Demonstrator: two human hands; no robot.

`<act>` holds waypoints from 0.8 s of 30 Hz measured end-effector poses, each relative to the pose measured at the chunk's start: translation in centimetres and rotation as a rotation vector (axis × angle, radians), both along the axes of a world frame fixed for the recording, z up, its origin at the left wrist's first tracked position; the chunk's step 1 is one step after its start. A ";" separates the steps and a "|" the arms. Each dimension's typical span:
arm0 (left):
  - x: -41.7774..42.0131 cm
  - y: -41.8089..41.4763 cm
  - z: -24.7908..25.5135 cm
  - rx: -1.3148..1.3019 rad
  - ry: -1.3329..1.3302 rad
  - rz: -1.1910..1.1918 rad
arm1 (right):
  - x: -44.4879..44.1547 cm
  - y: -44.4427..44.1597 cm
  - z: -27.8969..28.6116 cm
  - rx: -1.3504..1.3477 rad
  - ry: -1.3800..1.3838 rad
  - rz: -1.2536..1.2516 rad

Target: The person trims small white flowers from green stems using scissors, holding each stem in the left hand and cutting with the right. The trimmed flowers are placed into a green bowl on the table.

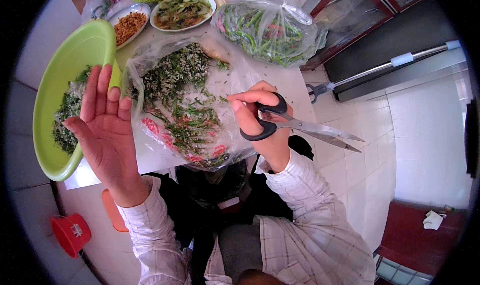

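Note:
My left hand (pixel 110 124) is raised palm up with its fingers spread and nothing in it, by the rim of a green plastic basin (pixel 95 39). Cut white-flowered greens (pixel 69 114) lie inside that basin, partly behind my fingers. In my right hand (pixel 272 124) is a pair of scissors (pixel 300 125) with black handles. The blades point to the right, slightly apart, over the table's edge. Between my hands, a clear plastic bag (pixel 240 82) with red print lies spread on the table. On it rest a heap of white-flowered greens (pixel 180 73) and loose cut stems (pixel 195 124).
At the back stand a plate of brown crumbly food (pixel 129 26), a plate of cooked vegetables (pixel 183 11) and a tied bag of green peppers (pixel 258 32). A black-lined bin (pixel 213 182) sits below the front edge. A red bucket (pixel 71 234) stands at lower left.

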State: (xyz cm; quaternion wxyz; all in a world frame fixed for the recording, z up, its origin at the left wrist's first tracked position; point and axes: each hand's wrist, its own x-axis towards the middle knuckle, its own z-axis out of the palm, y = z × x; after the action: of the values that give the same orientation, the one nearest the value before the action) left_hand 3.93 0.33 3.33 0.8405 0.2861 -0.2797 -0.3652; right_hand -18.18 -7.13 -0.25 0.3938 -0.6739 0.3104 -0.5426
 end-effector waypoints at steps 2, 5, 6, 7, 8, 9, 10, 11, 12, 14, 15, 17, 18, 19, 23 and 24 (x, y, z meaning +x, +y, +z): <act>-0.1 -0.1 0.2 -0.005 0.010 -0.068 | 0.1 -0.1 -0.2 -0.003 -0.023 0.020; -0.3 -0.4 -2.0 -0.002 -0.008 -0.115 | 0.4 0.0 -0.7 -0.014 -0.029 0.015; 0.3 -0.6 -2.6 0.004 -0.071 -0.110 | 0.4 0.0 -0.9 -0.013 -0.035 0.040; 0.7 -0.5 -2.8 0.008 -0.134 -0.105 | 0.3 0.0 -1.1 -0.013 -0.041 0.065; 0.2 -0.3 -3.1 0.020 -0.174 -0.086 | 0.3 0.0 -1.2 -0.014 -0.047 0.090; 0.0 -0.4 -4.0 0.159 -0.261 -0.053 | 0.3 0.0 -1.4 0.000 0.003 0.123; -0.4 -0.3 -4.6 0.224 -0.376 -0.189 | 0.3 0.2 -1.6 0.012 0.053 0.155; -1.0 -0.2 -4.9 0.288 -0.491 -0.328 | 0.2 0.3 -1.7 0.023 0.103 0.186; -2.0 -0.5 -4.5 0.189 -0.735 -0.294 | 0.2 0.5 -2.1 0.051 0.289 0.206; -5.1 -1.1 -3.6 0.112 -1.013 -0.239 | 0.5 1.0 -1.9 0.100 0.415 0.212; -6.5 -0.6 -2.9 0.142 -1.055 -0.213 | 0.5 1.2 -1.7 0.120 0.480 0.210; -7.5 -0.1 -3.1 0.228 -1.167 -0.093 | 0.8 1.1 -2.0 -0.007 0.517 0.138; -7.9 -0.4 -4.0 0.167 -1.255 0.045 | 0.8 1.1 -1.9 -0.101 0.564 0.062; -8.1 -0.7 -4.5 0.107 -1.338 0.185 | 0.8 1.2 -2.0 -0.194 0.609 -0.012; -8.9 -1.0 -4.7 0.122 -1.281 0.329 | 0.4 1.2 -1.7 -0.113 0.675 -0.022; -8.8 -0.9 -5.0 0.130 -1.317 0.363 | 0.5 1.2 -1.6 -0.110 0.658 -0.004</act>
State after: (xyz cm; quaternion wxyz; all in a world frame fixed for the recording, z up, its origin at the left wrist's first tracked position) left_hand -4.90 -0.61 -1.71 0.5245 0.5407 -0.6575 0.0155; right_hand -17.66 -5.95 -1.89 0.2344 -0.8325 0.3927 -0.3125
